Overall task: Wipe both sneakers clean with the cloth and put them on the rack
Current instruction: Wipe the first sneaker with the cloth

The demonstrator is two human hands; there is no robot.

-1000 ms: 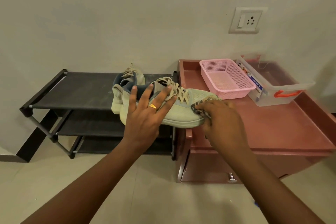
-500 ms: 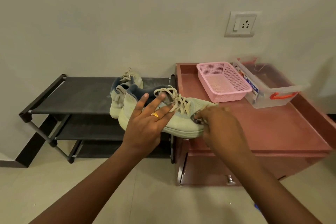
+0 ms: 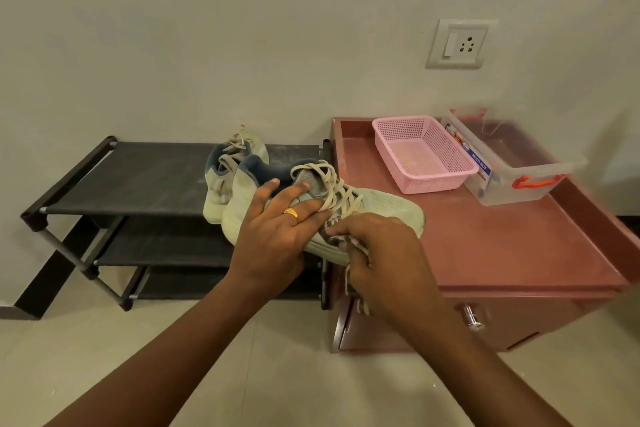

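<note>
You have two sneakers in front of you, the near sneaker (image 3: 388,208) and the far sneaker (image 3: 221,177). There is one cloth (image 3: 337,241). There is one rack (image 3: 138,180), and you can count three shelves on it. You have one cabinet (image 3: 502,246), with one knob (image 3: 472,317) showing. Count one pink basket (image 3: 440,180) and one clear box (image 3: 512,189). One socket plate (image 3: 457,44) shows, carrying one switch and one outlet. Your two hands are in view, left hand (image 3: 273,239) and right hand (image 3: 384,253), with one ring (image 3: 291,213) between them.
</note>
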